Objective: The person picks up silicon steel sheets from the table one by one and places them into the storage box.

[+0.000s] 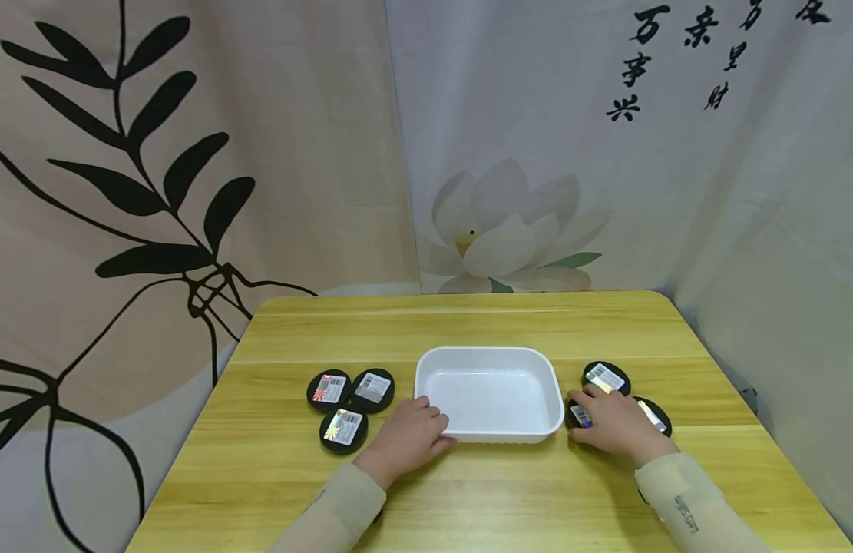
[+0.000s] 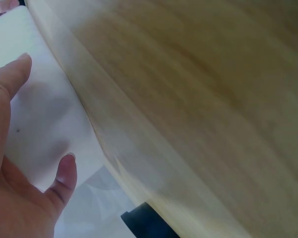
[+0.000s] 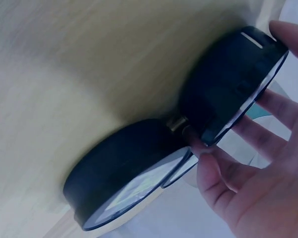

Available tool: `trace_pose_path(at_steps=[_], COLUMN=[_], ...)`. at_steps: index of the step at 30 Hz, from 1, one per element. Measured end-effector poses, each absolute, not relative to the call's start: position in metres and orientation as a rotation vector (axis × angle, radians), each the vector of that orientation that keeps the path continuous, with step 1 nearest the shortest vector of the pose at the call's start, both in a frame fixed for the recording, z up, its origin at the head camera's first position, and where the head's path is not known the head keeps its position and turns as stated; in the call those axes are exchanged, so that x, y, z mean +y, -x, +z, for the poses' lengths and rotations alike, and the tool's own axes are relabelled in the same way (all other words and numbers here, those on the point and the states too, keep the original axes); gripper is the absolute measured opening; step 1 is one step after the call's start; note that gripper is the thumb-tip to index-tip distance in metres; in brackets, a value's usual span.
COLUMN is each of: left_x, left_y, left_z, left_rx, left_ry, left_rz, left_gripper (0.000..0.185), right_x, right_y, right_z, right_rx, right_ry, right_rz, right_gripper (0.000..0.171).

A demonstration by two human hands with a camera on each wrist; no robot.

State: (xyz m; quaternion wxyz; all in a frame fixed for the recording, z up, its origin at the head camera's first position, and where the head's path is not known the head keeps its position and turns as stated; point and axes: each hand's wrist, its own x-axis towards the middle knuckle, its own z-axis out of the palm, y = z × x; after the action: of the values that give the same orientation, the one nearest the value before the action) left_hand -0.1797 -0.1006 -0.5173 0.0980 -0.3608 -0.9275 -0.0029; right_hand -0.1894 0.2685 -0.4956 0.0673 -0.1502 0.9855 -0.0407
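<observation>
Both sleeved forearms reached in from the near edge of the wooden counter. Between them lay the white tray, and nothing was in it. The left hand rested with relaxed, straight fingers against the tray's near left corner, holding nothing. The right hand curled over a black round tin just right of the tray, fingers closing round its rim; two more tins lay beside it. Three tins sat grouped to the left of the tray, untouched. By my reading, all six tins remained outside, so the work had barely begun.
</observation>
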Motion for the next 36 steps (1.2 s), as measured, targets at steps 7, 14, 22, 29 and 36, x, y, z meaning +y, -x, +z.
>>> trace_pose_path(at_steps=[7,14,22,29,36], left_x=[-0.101,-0.1,-0.1,-0.1,-0.101], left_y=[0.179,0.178,0.178,0.179,0.18], left_z=[-0.517,-0.519,-0.519,-0.519,-0.518], left_rx=[-2.738,-2.754,-2.759,-2.767,-2.754], left_ry=[1.066,1.063,1.06,1.058,1.064], left_rz=[-0.002,-0.02,-0.035,-0.023,-0.025], left_gripper=[0.041,0.041,0.04,0.041,0.04], right_x=[0.267,0.265,0.266,0.265,0.263], right_y=[0.19,0.189,0.191,0.19,0.191], right_z=[-0.491,-0.483,-0.476,-0.473,-0.464], right_rx=[3.003,3.004,3.005,3.032,3.052], right_ry=[0.481,0.494,0.493,0.493,0.504], right_rz=[-0.11,-0.102,-0.103,-0.091,-0.073], right_gripper=[0.068,0.067,0.069,0.068,0.066])
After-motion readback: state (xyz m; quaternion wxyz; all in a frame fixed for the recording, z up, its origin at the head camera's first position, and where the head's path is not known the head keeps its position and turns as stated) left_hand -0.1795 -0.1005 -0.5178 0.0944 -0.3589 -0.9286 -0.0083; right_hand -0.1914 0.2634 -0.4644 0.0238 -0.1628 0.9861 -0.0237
